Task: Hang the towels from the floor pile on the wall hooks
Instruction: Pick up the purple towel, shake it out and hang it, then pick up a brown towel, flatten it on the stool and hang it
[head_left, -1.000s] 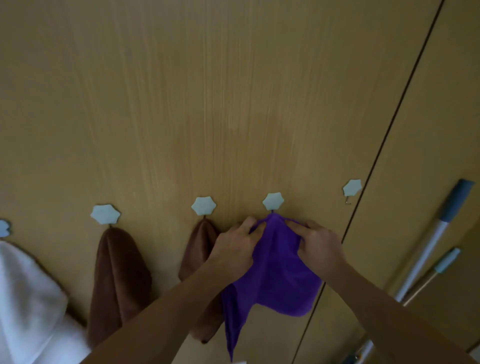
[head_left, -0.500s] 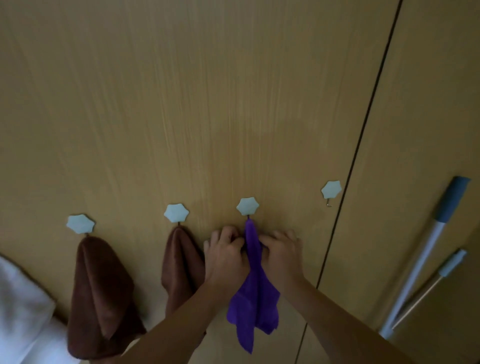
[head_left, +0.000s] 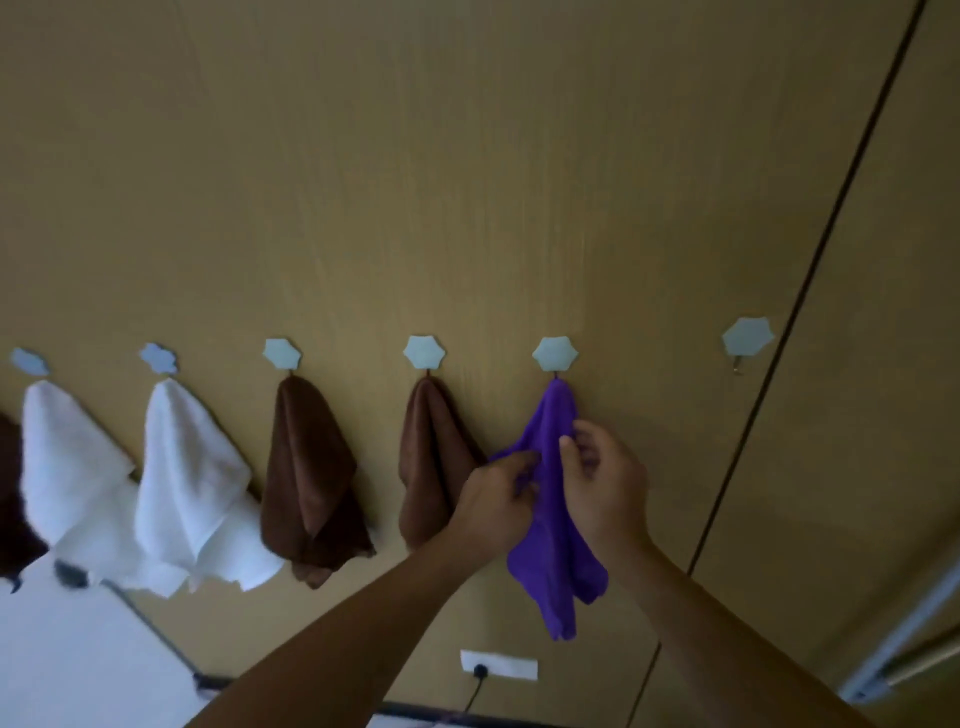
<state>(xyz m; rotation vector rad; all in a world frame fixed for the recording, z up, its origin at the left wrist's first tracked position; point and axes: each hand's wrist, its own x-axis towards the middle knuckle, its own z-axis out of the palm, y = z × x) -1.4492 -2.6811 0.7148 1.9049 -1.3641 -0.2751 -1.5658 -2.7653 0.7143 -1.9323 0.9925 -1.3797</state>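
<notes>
Purple towel hangs off its hook. My left hand pinches its left edge; my right hand hovers beside it, fingers loosely curled, holding nothing I can make out. Risk: tugging the edge could slip it off. Empty hook at right. Wood-panel wall, outlet below.

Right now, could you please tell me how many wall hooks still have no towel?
1: the rightmost hook, beside the dark seam. The other five visible hooks carry towels; more may lie beyond the left edge.
</notes>
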